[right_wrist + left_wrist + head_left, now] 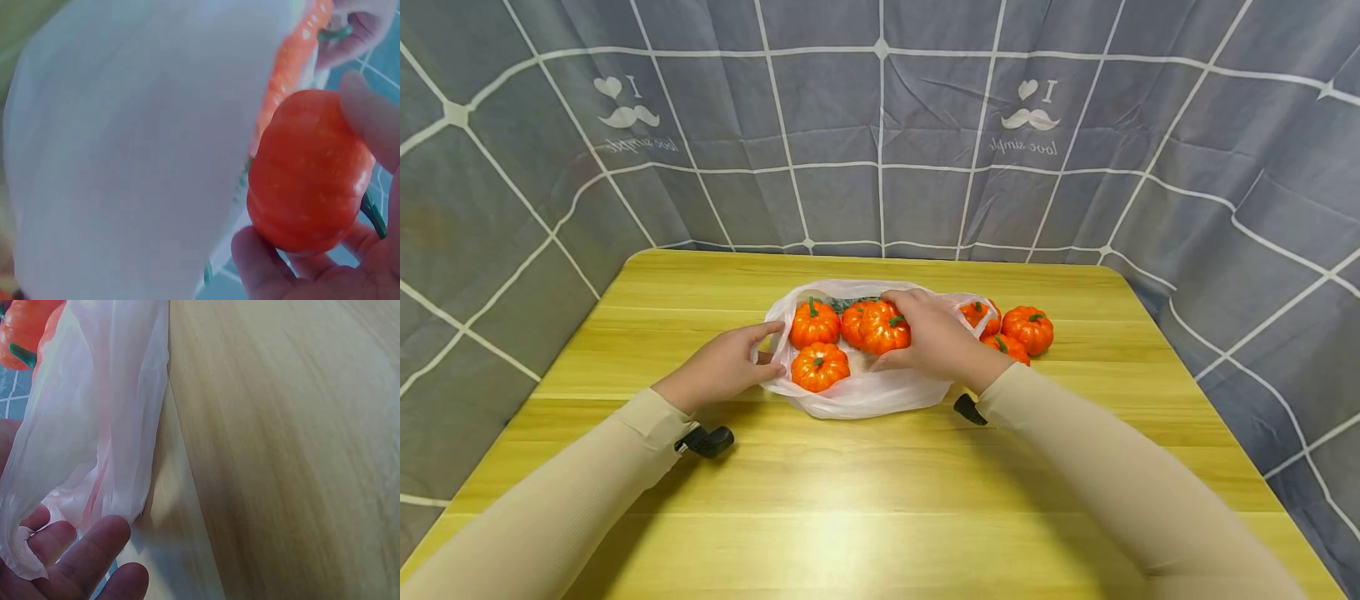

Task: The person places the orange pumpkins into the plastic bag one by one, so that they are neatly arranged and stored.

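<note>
A whitish translucent plastic bag (880, 398) lies with its mouth spread on the table, several small orange toy pumpkins inside. Two of them, an upper pumpkin (814, 323) and a lower pumpkin (820, 367), show at its left. My right hand (936, 337) grips another pumpkin (309, 172) between thumb and fingers, over the bag's opening. My left hand (730, 362) holds the bag's left edge, the film (81, 412) passing between thumb and fingers in the left wrist view. Green leafy-looking material shows at the bag's back; what it is I cannot tell.
To the right of the bag, several more pumpkins (1028, 330) sit close together, partly behind the bag's edge and right hand. The wooden table (850, 500) ends against a grey checked curtain (925, 108) that surrounds its back and sides.
</note>
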Motion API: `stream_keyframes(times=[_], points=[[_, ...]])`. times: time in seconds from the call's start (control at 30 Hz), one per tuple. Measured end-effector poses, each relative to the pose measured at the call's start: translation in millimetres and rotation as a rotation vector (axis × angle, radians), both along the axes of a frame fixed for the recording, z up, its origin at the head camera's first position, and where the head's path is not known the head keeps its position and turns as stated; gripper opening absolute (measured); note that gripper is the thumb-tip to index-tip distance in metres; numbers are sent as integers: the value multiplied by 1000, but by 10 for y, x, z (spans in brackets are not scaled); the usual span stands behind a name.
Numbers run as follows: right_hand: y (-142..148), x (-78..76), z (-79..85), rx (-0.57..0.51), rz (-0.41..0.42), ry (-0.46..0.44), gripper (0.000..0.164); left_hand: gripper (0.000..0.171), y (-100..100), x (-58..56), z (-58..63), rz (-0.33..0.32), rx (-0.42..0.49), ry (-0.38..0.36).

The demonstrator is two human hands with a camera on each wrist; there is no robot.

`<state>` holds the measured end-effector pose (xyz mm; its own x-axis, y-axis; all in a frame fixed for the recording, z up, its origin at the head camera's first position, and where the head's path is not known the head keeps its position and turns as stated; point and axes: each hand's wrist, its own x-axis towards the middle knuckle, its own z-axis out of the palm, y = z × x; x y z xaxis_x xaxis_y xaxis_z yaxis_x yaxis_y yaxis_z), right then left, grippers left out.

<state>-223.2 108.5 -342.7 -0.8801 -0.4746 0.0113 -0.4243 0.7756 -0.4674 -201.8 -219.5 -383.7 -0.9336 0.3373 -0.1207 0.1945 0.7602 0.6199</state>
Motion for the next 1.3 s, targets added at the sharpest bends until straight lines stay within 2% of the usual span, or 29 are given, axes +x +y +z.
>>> stream_keyframes(times=[0.1,0.23,0.43,0.77,1.03,1.3], points=[[-78,7,-58,11,-3,17,96,78,0,1,2,0,-3,3],[-138,46,-107,31,-14,-12,94,78,-1,2,0,-1,-1,7],[-168,100,-142,58,-8,-47,96,78,2,-6,-3,-5,0,7],[-168,101,-223,65,11,-77,102,77,-1,-4,-3,-3,-6,5],[-164,120,-255,108,-6,-134,95,78,-6,-7,-10,-6,11,-14],[-148,135,-284,151,23,-138,87,79,-11,-14,-33,-4,17,-23]])
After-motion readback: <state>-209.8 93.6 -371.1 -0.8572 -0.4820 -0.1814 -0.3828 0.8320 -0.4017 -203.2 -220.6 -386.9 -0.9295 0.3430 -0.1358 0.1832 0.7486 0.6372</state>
